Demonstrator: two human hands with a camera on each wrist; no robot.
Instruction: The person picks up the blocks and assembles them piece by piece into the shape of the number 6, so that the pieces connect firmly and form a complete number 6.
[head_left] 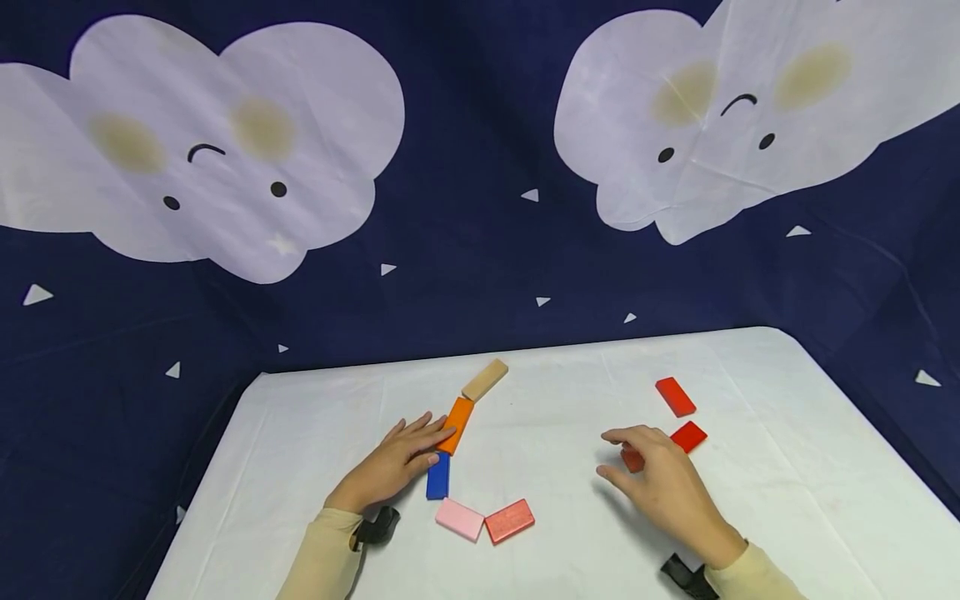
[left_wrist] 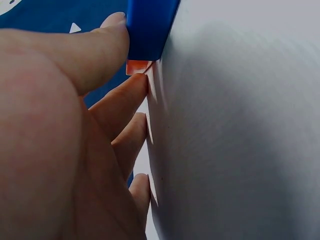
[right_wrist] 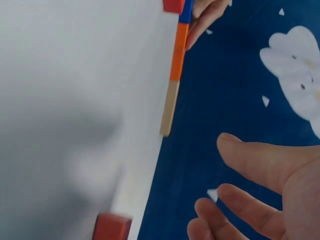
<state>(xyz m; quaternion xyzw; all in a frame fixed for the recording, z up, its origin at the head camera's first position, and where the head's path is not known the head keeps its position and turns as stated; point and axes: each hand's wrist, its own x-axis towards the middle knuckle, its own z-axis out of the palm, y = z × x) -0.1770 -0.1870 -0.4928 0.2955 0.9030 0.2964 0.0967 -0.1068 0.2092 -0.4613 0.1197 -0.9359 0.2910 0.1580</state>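
From my end I see the left hand (head_left: 393,467), fingers spread, touching the orange block (head_left: 461,414) and blue block (head_left: 438,481) on the table (head_left: 570,400), the right hand (head_left: 665,487), loosely parted and seemingly empty, near a half-hidden red block (head_left: 632,461).

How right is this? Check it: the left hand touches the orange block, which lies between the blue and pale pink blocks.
Wrong neighbour: the left hand touches the orange block, but the head view shows it between the blue block and the bare wooden block.
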